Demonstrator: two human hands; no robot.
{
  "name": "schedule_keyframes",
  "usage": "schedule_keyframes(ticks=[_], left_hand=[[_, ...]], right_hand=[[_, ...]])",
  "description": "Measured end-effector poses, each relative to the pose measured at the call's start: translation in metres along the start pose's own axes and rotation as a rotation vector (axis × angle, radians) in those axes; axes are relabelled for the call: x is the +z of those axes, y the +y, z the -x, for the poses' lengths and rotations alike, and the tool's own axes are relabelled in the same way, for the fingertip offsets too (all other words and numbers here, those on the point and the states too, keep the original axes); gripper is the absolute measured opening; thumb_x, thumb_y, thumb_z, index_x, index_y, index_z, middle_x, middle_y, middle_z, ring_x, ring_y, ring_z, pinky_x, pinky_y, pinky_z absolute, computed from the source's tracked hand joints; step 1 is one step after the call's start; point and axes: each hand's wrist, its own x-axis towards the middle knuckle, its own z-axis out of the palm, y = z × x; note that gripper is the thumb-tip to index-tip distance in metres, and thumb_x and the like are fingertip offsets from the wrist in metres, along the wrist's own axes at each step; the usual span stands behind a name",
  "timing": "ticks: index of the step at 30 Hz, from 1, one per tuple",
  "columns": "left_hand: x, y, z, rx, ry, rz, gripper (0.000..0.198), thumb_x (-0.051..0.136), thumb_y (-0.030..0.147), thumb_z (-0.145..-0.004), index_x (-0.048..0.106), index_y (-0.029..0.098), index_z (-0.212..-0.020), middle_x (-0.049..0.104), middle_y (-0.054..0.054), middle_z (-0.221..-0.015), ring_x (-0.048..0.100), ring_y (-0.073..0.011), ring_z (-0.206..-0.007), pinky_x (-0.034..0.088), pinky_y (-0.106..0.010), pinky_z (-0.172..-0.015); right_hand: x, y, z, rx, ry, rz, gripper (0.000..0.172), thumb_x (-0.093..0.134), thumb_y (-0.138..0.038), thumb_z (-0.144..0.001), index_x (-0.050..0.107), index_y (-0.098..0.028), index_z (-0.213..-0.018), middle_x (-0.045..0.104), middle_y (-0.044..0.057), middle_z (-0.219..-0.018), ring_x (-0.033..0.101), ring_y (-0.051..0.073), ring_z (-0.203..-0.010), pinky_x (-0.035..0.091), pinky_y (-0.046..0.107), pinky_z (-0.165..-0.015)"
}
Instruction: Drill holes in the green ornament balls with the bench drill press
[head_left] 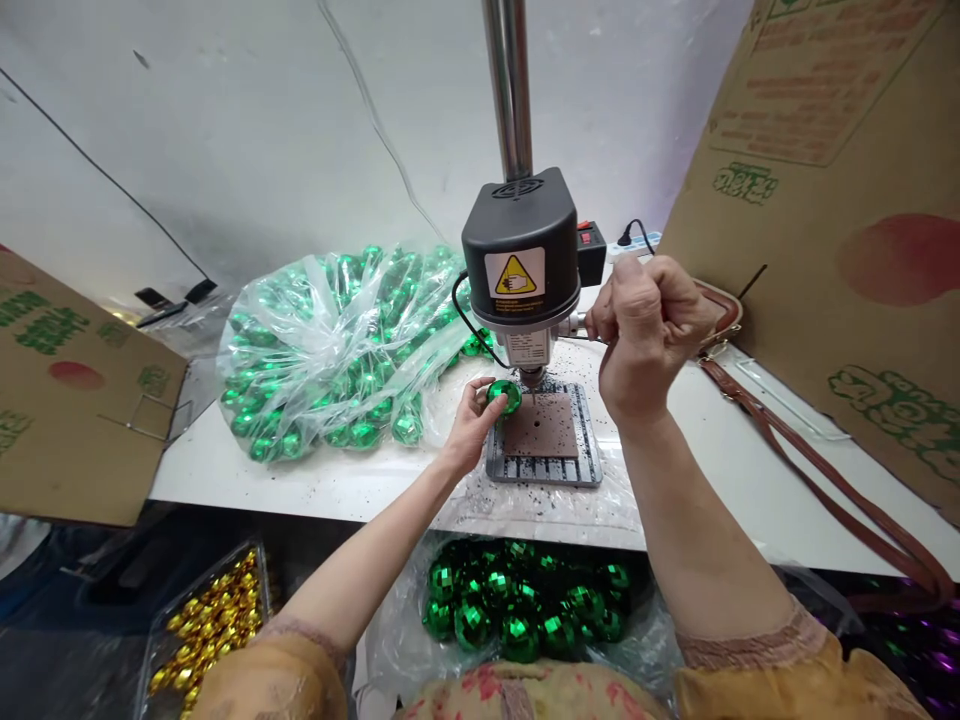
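A shiny green faceted ball [504, 397] is pinched in the fingers of my left hand [475, 415]. It is held at the left of the drill bit, over the edge of a brown square board [551, 425] with a dark hole in it. That board lies on the slotted metal base [544, 475] of a small black drill press [520, 240]. My right hand [646, 325] is closed around the feed handle on the right side of the press; its fingers hide most of the handle. Dark shavings are scattered over the base.
A clear plastic bag [322, 340] of green balls lies left of the press. Below the table edge are more green balls [517, 600] and a bin of gold balls [217, 610]. Cardboard boxes [840, 280] flank both sides. A brown strap [817, 450] runs along the right.
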Motion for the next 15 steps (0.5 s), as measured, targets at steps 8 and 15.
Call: schedule_keyframes(ticks=[8,15], left_hand=[[0.007,-0.021,-0.006,0.077,-0.114,-0.138,0.066,0.087,0.058,-0.071,0.052,0.022,-0.116,0.073,-0.004,-0.101,0.069,-0.0185,-0.095,0.052,-0.033,-0.089],[0.007,-0.027,-0.01,0.133,-0.187,-0.205,0.06,0.083,0.055,-0.078,0.055,0.021,-0.118,0.072,-0.008,-0.116,0.068,-0.0207,-0.107,0.052,-0.035,-0.095]], right_hand=[[0.0,-0.001,0.001,0.01,-0.009,0.016,0.051,0.066,-0.047,-0.092,0.035,-0.023,-0.06,0.031,-0.007,-0.05,0.03,0.008,-0.044,0.025,0.03,-0.047],[0.0,-0.001,0.0,-0.01,-0.002,0.016,0.049,0.067,-0.044,-0.092,0.038,-0.023,-0.059,0.033,-0.007,-0.049,0.033,0.008,-0.044,0.026,0.03,-0.046]])
